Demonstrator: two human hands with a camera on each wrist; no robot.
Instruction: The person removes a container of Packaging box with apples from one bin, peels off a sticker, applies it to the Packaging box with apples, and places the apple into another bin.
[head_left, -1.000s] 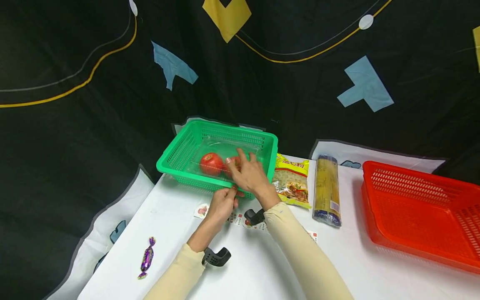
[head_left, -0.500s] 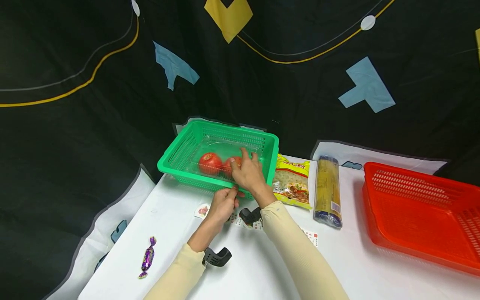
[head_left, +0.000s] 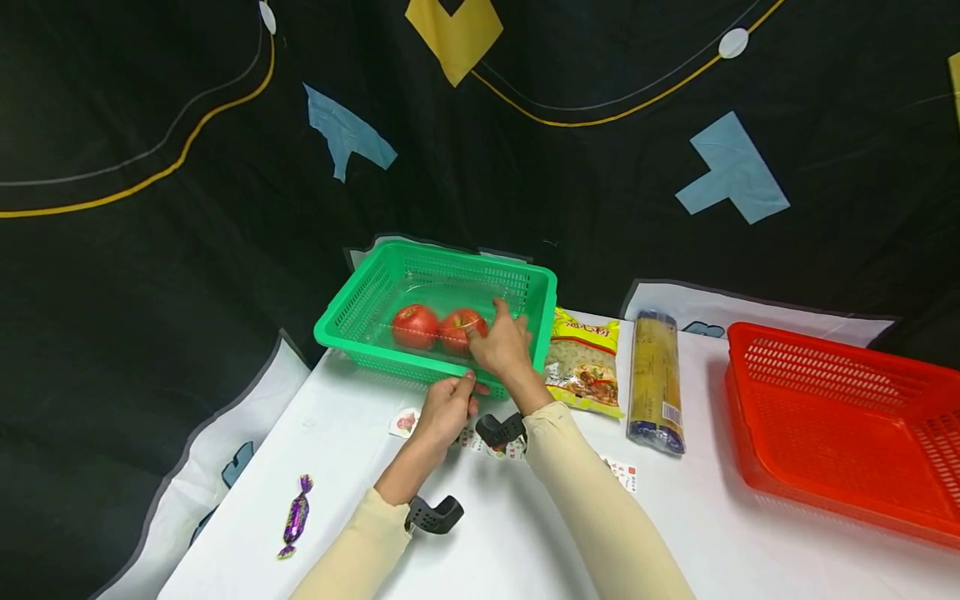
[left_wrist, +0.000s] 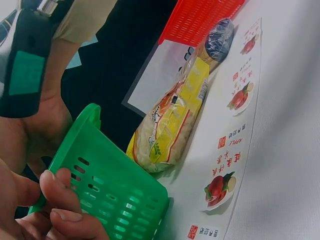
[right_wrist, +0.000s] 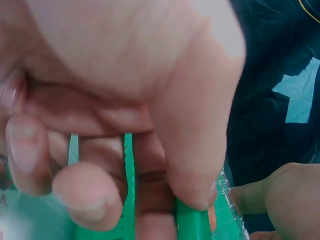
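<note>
Two red tomatoes (head_left: 437, 327) in green basket (head_left: 358, 307)

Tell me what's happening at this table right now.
A person has both hands at a green basket on a white table. The left hand grips the basket's near rim, while the right hand reaches inside, touching a clear pack of two tomatoes. A yellow noodle bag, a spaghetti pack and a red basket lie to the right.
</note>
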